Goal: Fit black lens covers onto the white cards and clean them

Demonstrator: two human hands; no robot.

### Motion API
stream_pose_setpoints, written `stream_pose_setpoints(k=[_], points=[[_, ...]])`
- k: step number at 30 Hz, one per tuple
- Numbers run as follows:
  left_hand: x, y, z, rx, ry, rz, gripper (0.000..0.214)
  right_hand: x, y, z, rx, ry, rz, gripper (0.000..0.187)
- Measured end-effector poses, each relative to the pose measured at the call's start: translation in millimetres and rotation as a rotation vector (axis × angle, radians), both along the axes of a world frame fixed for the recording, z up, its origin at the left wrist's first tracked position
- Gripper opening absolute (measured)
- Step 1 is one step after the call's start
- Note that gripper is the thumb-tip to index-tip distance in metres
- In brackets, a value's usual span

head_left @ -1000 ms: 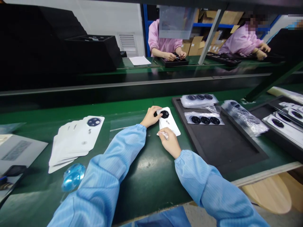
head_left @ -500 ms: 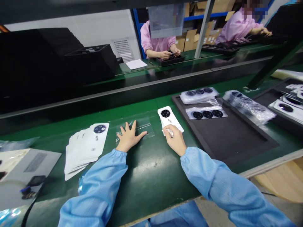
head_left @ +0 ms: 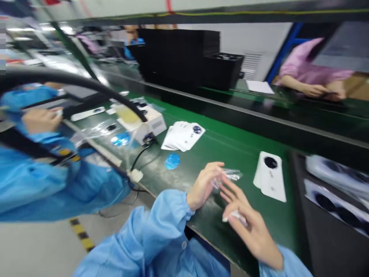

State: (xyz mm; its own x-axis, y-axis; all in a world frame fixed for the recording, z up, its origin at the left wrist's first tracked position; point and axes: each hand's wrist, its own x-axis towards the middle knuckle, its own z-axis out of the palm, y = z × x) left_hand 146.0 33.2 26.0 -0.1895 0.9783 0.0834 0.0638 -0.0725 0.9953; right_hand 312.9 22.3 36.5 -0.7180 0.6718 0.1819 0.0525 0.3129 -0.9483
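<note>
Left hand (head_left: 203, 186) pinches a crumpled scrap of clear plastic film (head_left: 229, 174); right hand (head_left: 249, 234) clenches a small white strip (head_left: 235, 216), slightly blurred. Both are over the green rubber-topped counter (head_left: 230, 148), near a white rounded card with black circular print (head_left: 269, 176).

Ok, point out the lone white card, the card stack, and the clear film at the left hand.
White card (head_left: 269, 186): head view, on its face below the black ring.
Card stack (head_left: 181, 136): head view, on the top card's white face.
Clear film (head_left: 232, 175): head view, on its middle.
</note>
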Motion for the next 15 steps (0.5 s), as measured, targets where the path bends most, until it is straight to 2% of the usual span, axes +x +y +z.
stream_pose_setpoints(k=[3, 5, 7, 9, 12, 14, 15], points=[[-14.6, -60.5, -2.0, -0.088, -0.143, 0.118, 0.04, -21.8, -31.6, -10.3, 0.004, -0.139, 0.194, 0.019], [-34.3, -103.5, -9.7, -0.126, -0.211, 0.294, 0.037, -38.6, -47.7, -22.7, 0.017, -0.143, 0.354, 0.018], [-63.9, -146.6, -21.0, -0.144, -0.271, 0.53, 0.034, -55.3, -58.0, -33.2, 0.016, -0.103, 0.426, 0.019], [-102.3, -187.6, -36.7, -0.141, -0.321, 0.754, 0.043, -71.3, -63.0, -39.0, -0.004, -0.07, 0.345, 0.021], [-167.3, -234.7, -73.0, -0.172, -0.384, 0.958, 0.042, -94.2, -65.0, -41.0, -0.035, -0.069, 0.076, 0.021], [-208.6, -247.0, -105.8, -0.243, -0.43, 1.036, 0.04, -107.7, -64.3, -43.1, -0.007, -0.089, -0.091, 0.017], [-227.3, -246.1, -123.4, -0.275, -0.462, 1.056, 0.038, -113.3, -63.2, -45.6, 0.024, -0.092, -0.157, 0.016]])
